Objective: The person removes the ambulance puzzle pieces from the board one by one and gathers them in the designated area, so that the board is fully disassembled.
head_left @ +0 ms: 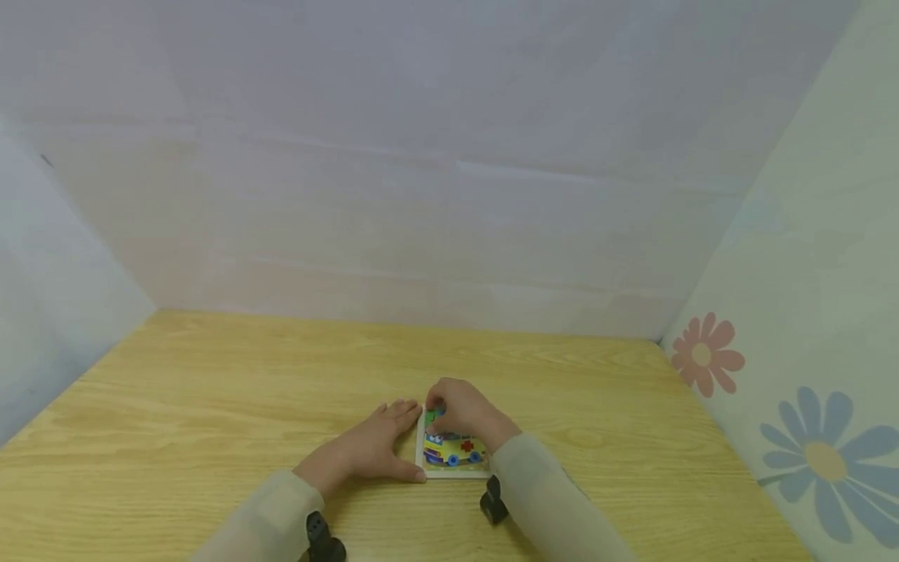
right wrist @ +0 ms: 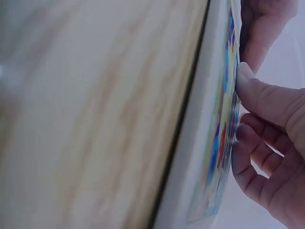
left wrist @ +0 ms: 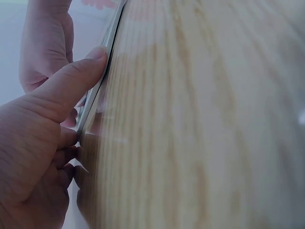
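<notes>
Mostly, puzzle [head_left: 467, 447] looks filled | left hand [head_left: 372, 442] spread along its edge | right hand [head_left: 465, 407] bent on top, can't tell if pinching or what's left underneath

We look forward and down from the head over the desk [head_left: 211, 390]; each wrist view, close and low, shares both hands [head_left: 375, 446] [head_left: 460, 407].

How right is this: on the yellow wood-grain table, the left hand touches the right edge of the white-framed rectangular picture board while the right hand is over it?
Wrong edge: the left hand touches the left edge of the white-framed rectangular picture board, as the head view shows. The rest stands.
</notes>
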`<action>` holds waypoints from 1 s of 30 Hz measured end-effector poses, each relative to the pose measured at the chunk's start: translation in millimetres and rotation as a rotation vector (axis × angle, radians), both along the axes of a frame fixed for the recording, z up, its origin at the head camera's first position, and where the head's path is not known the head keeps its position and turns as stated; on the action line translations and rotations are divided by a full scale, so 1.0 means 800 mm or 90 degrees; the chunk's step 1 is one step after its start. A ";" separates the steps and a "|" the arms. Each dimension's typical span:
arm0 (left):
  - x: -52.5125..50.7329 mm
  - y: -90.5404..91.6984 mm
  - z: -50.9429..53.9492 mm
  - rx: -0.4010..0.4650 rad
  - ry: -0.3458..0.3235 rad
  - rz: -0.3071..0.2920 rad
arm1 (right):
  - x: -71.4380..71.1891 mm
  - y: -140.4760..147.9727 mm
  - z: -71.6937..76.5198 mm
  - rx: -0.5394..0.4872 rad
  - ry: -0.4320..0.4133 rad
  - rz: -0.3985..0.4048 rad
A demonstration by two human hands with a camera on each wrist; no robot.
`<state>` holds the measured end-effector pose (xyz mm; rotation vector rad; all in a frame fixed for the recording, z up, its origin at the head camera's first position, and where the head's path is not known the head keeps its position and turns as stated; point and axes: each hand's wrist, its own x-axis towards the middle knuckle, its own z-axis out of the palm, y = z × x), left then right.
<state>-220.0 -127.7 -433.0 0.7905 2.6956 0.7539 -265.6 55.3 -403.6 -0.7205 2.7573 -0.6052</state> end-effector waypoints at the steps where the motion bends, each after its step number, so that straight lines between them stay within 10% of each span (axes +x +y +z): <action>1: 0.000 0.000 0.000 -0.001 0.000 -0.001 | -0.001 0.001 -0.002 -0.003 0.002 -0.001; 30: 0.000 0.002 -0.002 -0.013 0.002 0.010 | 0.002 0.004 -0.009 -0.044 -0.010 -0.017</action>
